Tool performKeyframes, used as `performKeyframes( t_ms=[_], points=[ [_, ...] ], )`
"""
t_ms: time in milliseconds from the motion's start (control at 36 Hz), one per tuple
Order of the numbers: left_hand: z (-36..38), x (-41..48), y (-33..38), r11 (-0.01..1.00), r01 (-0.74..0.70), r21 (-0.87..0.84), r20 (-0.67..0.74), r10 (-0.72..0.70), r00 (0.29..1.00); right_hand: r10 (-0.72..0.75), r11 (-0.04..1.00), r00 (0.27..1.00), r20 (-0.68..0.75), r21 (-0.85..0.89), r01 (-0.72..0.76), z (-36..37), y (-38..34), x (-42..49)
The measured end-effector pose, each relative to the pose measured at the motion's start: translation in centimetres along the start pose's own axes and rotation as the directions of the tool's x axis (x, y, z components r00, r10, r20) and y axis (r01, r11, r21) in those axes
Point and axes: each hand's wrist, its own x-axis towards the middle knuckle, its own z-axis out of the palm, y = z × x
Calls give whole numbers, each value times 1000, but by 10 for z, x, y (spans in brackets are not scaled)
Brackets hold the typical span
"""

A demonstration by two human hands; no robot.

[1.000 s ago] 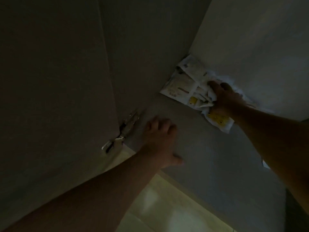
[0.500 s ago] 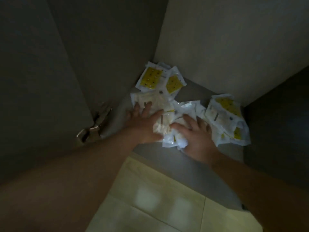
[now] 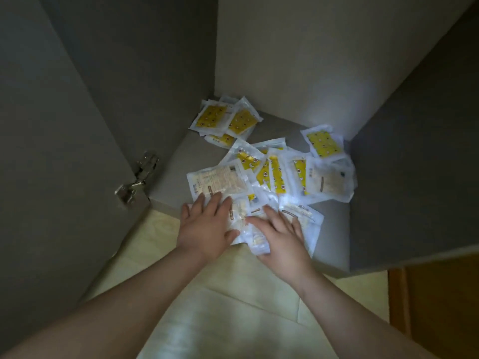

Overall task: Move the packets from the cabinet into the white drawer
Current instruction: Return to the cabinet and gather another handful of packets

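Note:
Several clear plastic packets [image 3: 274, 172], some with yellow labels and some with pale ones, lie spread over the grey cabinet floor [image 3: 334, 229]. A small group of yellow packets [image 3: 225, 119] sits in the back left corner. My left hand [image 3: 204, 226] lies flat, fingers apart, on the front packets at the cabinet's edge. My right hand [image 3: 280, 237] presses on the neighbouring packets, its fingers spread over them. Neither hand has lifted a packet. The white drawer is not in view.
The grey cabinet door [image 3: 51, 151] stands open at the left on a metal hinge [image 3: 137, 177]. Pale floor tiles [image 3: 233, 307] lie below the cabinet. A brown wooden panel [image 3: 435, 307] is at the lower right.
The view has pulled back and brightened. Both hands have slid toward the front edge, dragging packets with them; a second earlier only the right hand touched the pile.

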Motion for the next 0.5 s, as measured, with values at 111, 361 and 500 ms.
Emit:
performKeyframes(
  t_ms=[111, 361, 500],
  points=[
    [6, -9, -1, 992, -93, 84, -149, 104, 983, 26, 995, 998, 55, -100, -21, -5, 4, -6],
    [-10, 25, -22, 988, -144, 50, 11, 144, 990, 271, 954, 956, 113, -161, -252, -4, 6, -9],
    [-9, 34, -29, 989, -137, 60, 96, 130, 987, 238, 958, 964, 119, -191, -213, -2, 11, -12]
  ],
)
